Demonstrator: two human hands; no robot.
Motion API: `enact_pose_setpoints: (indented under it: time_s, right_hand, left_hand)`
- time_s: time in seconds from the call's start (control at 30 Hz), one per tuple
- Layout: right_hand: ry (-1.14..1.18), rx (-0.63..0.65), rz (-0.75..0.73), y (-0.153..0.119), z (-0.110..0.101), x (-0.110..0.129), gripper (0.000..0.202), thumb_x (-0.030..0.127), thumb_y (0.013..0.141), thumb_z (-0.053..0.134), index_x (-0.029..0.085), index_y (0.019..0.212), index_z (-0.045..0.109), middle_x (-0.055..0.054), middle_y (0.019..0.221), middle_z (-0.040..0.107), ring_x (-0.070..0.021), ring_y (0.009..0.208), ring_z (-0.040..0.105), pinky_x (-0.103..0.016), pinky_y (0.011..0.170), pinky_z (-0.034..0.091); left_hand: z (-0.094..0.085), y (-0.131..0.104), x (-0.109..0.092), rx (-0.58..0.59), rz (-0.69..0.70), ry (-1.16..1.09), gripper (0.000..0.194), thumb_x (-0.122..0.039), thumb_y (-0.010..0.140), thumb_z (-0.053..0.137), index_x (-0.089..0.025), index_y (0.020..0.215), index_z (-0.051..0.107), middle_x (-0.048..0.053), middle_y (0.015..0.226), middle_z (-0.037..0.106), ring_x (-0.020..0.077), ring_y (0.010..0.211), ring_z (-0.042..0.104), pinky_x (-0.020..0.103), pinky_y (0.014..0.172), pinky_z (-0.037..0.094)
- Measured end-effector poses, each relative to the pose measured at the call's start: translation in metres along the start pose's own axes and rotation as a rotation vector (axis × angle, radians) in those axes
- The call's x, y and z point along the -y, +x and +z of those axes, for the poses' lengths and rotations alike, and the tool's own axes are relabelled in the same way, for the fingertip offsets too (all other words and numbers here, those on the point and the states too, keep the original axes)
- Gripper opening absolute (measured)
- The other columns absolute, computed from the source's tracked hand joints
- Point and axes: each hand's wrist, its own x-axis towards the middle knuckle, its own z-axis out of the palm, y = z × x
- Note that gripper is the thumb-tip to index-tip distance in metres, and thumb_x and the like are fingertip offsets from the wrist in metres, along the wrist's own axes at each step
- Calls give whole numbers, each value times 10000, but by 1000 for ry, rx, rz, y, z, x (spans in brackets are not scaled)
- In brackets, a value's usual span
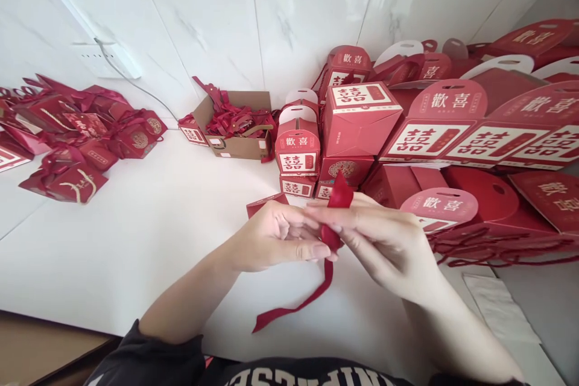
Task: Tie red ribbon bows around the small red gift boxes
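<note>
A red ribbon (340, 193) is pinched between my two hands above the white table. One tail of it hangs down and curls to the left, ending in a slanted tip. My left hand (280, 235) has its thumb and fingers closed around the ribbon's middle. From the right, my right hand (384, 235) presses its fingers and thumb on the same ribbon, near its upper end. The fingers overlap, so part of the ribbon is hidden. Just behind my left hand, a small red box (266, 202) lies partly covered.
A cardboard box (239, 148) of red ribbons stands by the wall. Stacked red gift boxes (425, 142) fill the right side, with red cords (497, 247) below. Ribboned red boxes (81, 178) cluster at left. A white tissue (497, 307) lies at lower right on the table (149, 247).
</note>
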Motion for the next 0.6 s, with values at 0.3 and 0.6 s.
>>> enact_pose_setpoints:
  time_s: [0.3,0.6]
  right_hand:
    - [638,-383,468,3,-5,-14,635,298,915,654,350,1480,368,-5,980,782,-223,921,750,-444,891,598]
    - [696,-538,389,0,-18,-9,87,246,885,687,256,882,773,-19,916,768,-193,834,741,-378,810,624]
  left_hand:
    - [3,5,-3,-189,91,228,91,-233,794,747,-145,799,722,23,737,697,99,643,628,204,594,498]
    - [4,-16,-12,234,385,887,199,-270,894,643,-179,728,705,18,664,705,104,575,596,257,564,419]
